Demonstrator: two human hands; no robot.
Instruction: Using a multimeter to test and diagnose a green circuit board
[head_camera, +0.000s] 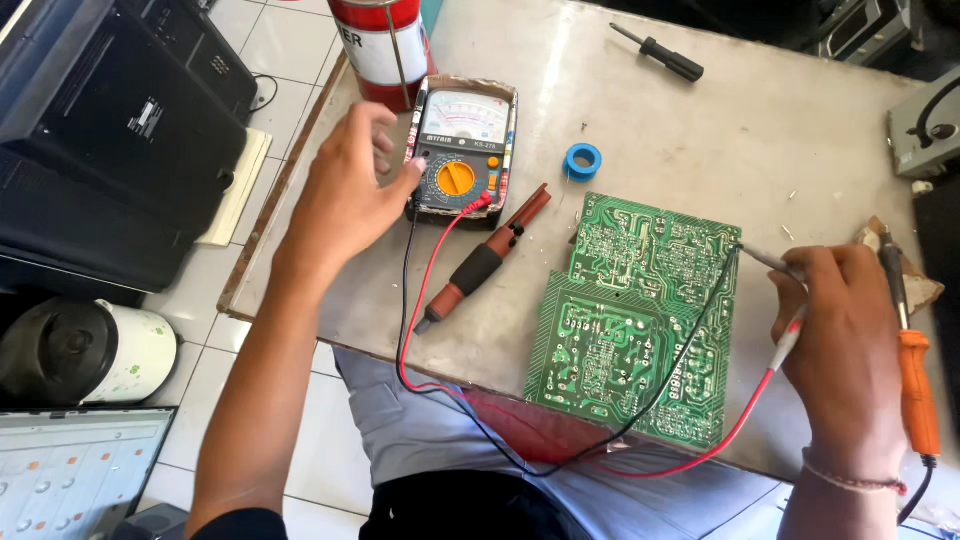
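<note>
My left hand (345, 190) rests against the left side of an analog multimeter (462, 150) with an orange dial; its fingers are curled at the meter's edge. My right hand (845, 340) grips the two test probes (775, 262), their tips touching the right edge of a green circuit board (630, 320) lying solder side up. Red and black leads (420, 330) loop from the meter, off the table's front edge, up to my right hand.
A red and black desoldering pump (482, 262) lies between meter and board. A blue solder spool (583, 161), a black screwdriver (660, 52) and a red cylinder (380, 45) sit further back. An orange-handled soldering iron (915, 370) lies at the right. Black speakers (110, 130) stand on the floor at left.
</note>
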